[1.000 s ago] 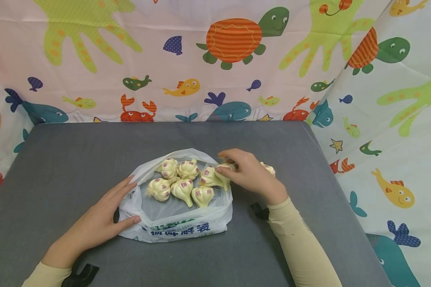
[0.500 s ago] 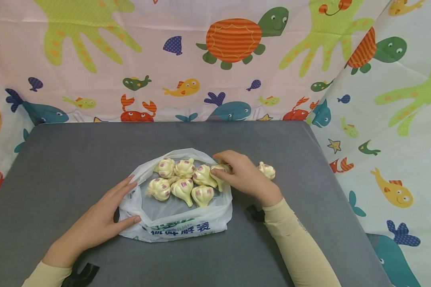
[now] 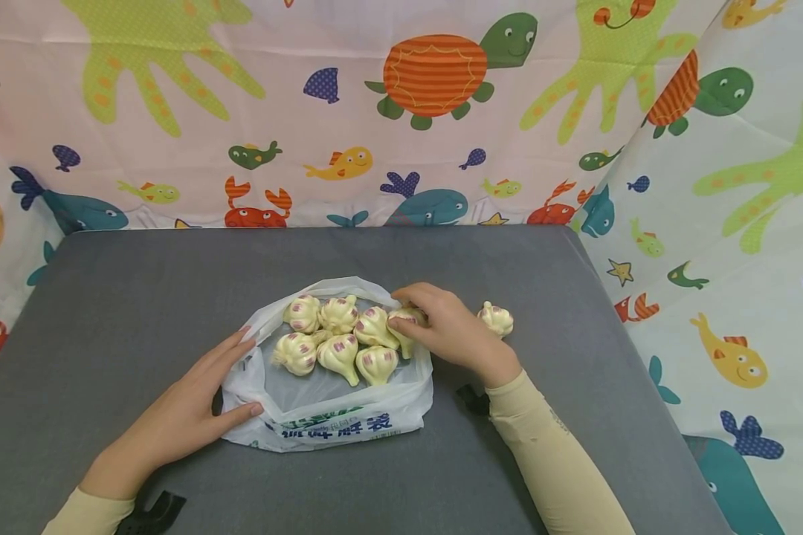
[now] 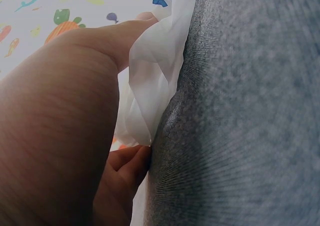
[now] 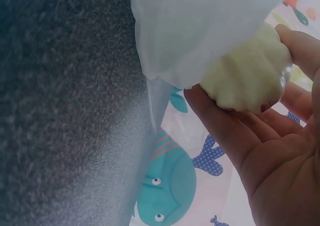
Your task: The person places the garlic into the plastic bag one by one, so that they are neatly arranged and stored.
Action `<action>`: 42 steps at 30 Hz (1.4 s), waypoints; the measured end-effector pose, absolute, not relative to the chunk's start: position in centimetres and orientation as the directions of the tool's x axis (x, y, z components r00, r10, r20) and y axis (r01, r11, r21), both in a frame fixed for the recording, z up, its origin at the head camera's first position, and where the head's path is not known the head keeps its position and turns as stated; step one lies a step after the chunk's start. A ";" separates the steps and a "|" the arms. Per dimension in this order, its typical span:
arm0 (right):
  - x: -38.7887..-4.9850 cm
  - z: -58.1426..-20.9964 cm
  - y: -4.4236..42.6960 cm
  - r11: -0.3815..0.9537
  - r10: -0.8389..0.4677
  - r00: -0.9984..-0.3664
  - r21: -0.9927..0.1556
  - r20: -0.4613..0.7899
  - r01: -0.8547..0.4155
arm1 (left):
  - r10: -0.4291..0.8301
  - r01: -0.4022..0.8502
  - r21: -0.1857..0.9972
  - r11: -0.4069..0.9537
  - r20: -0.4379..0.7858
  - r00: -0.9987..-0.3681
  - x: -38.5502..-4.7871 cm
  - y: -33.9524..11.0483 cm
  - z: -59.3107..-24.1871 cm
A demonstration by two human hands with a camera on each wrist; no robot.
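Observation:
A white plastic bag (image 3: 348, 423) with printed characters lies on the table, its mouth spread wide. Several garlic bulbs (image 3: 339, 357) with purple marks rest inside it. My right hand (image 3: 451, 327) holds another garlic bulb (image 3: 404, 334) between thumb and fingers, at the right end of the bag's mouth. In the right wrist view that held bulb (image 5: 250, 71) shows beside the bag's side (image 5: 185, 31). My left hand (image 3: 194, 405) rests along the bag's left side, thumb at the front and fingers fairly straight behind. The left wrist view has its fingertips at the tabletop beside the plastic.
One loose garlic bulb (image 3: 497, 319) sits on the grey table (image 3: 174, 282), to the right of the bag and beyond my right wrist. A cloth printed with sea animals (image 3: 348, 89) hangs behind the table and along its right side.
My right hand has moved slightly left with its garlic bulb, and the upper bulbs in the bag have shifted left. More of the loose bulb shows. My left hand stays in place.

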State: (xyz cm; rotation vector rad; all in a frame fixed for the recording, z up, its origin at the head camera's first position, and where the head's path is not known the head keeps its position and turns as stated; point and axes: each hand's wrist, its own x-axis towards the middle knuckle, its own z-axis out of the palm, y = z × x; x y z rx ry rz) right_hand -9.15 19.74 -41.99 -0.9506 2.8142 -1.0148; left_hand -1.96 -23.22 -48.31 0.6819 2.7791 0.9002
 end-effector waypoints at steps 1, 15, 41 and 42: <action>-9.2 -42.0 19.7 0.606 -0.546 -0.815 -0.580 0.195 -0.545 | 0.462 0.378 0.586 0.717 0.006 -0.887 -2.0 -23.2 -48.3; -9.1 -42.9 19.1 0.596 -0.572 -0.794 -0.559 0.208 -0.576 | 0.458 0.371 0.589 0.718 0.002 -0.889 -1.9 -23.2 -48.0; -8.9 -43.3 18.8 0.621 -0.595 -0.793 -0.549 0.135 -0.559 | 0.453 0.371 0.587 0.720 0.007 -0.891 -1.8 -23.1 -48.2; -9.0 -43.3 18.8 0.622 -0.595 -0.792 -0.547 0.136 -0.561 | 0.454 0.371 0.586 0.720 0.007 -0.891 -1.8 -23.1 -48.1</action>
